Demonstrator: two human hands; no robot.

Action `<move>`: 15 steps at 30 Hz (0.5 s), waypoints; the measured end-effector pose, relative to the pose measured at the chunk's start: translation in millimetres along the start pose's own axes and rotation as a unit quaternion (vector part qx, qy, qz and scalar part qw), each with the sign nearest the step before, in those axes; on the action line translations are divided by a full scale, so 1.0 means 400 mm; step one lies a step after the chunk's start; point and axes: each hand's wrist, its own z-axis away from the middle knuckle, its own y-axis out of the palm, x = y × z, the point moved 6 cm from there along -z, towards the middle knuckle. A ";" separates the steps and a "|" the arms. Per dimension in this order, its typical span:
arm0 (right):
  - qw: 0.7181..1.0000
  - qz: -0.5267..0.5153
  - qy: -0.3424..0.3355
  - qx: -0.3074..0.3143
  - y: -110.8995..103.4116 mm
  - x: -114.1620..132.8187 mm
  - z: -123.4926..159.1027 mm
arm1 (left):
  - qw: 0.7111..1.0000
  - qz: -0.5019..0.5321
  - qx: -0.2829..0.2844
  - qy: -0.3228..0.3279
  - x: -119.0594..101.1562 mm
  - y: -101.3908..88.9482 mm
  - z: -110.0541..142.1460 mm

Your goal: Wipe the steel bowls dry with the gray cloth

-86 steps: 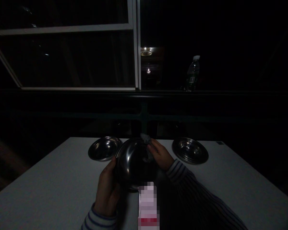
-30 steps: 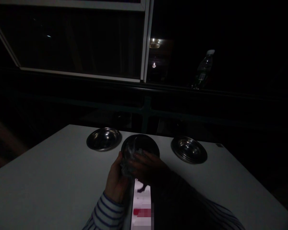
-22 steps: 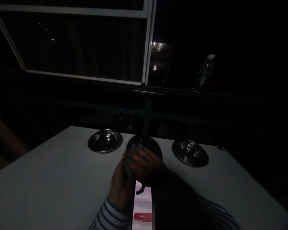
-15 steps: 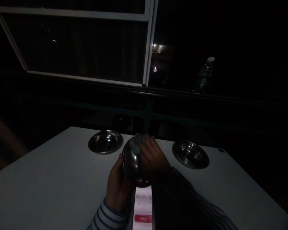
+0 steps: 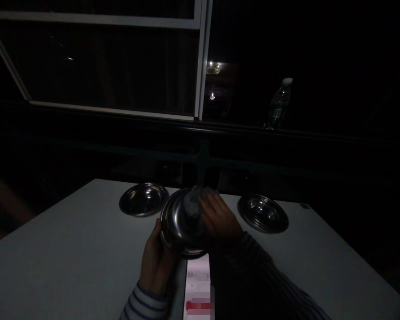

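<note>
A shiny metal bowl [image 5: 176, 222] is held tilted above the white table, its rounded underside toward me. My left hand [image 5: 155, 262] grips its left rim, thumb on the outside and the other fingers hidden beneath. Against the bowl's upper right, my right hand [image 5: 218, 218] presses a crumpled greyish cloth [image 5: 193, 202], fingers bent over it. On the table to the left lies a shallow metal dish [image 5: 143, 200]. To the right sits a small stack of similar metal dishes [image 5: 263, 213].
A lit phone [image 5: 198, 284] showing a timer lies below the bowl on the white table [image 5: 70, 258]. Beyond the table, a plastic bottle [image 5: 280, 102] with a white cap stands by the dark window [image 5: 113, 66]. The room is very dim.
The bowl and my left hand have shifted slightly left, and more of the bowl's rim shows. My right hand with the cloth has moved a little right. The view has shifted slightly.
</note>
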 end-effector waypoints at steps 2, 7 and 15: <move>1.000 0.004 0.000 -0.021 -0.004 0.018 0.008 | 1.000 -0.023 0.000 0.002 0.006 -0.018 -0.008; 0.993 -0.031 -0.112 -0.027 -0.009 0.087 -0.010 | 0.996 -0.079 0.016 0.039 0.016 -0.059 -0.006; 0.998 -0.026 -0.042 -0.029 0.001 0.050 0.000 | 0.997 -0.063 0.036 0.005 0.020 -0.004 -0.002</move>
